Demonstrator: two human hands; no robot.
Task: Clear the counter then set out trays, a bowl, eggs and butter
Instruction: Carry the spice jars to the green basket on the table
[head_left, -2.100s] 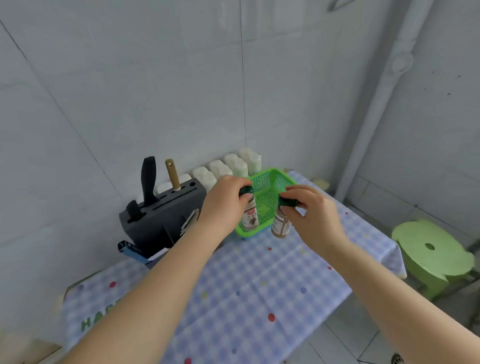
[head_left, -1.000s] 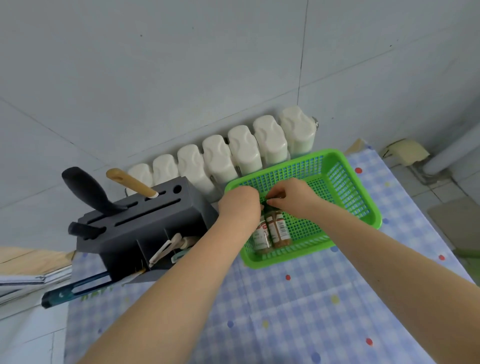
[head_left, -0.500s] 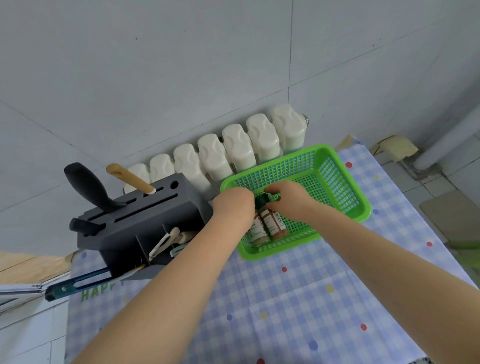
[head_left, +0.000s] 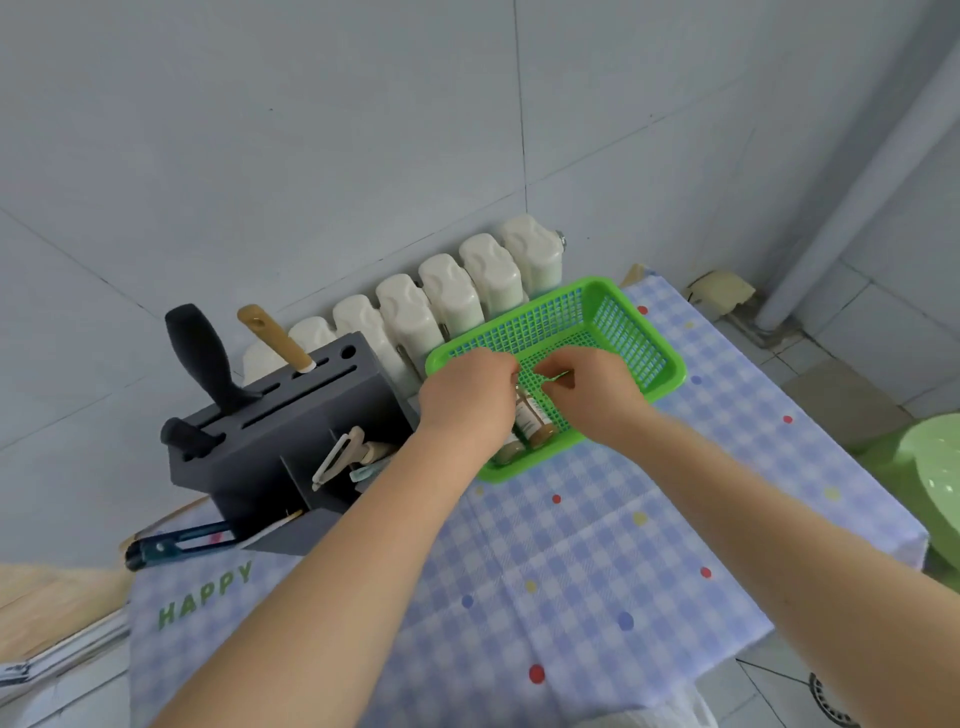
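Observation:
A green mesh basket (head_left: 631, 332) stands on the checked tablecloth against the wall. Two small brown spice bottles (head_left: 531, 420) lie side by side in its near left corner. My left hand (head_left: 467, 397) hovers over their upper ends with its back to the camera, and its curled fingers hide the caps, so any hold is hidden. My right hand (head_left: 595, 392) is inside the basket just right of the bottles. Its fingers are loosely curled, with green mesh showing between them and the bottles.
A dark knife block (head_left: 270, 431) with several handles and utensils stands left of the basket. White radiator sections (head_left: 447, 296) line the wall behind. The tablecloth (head_left: 571, 561) ends at the right edge, with a green stool (head_left: 935, 467) and a pipe (head_left: 852, 171) beyond.
Both hands carried the bottles from above the table into the basket and laid them down. My right hand has since come off its bottle's cap.

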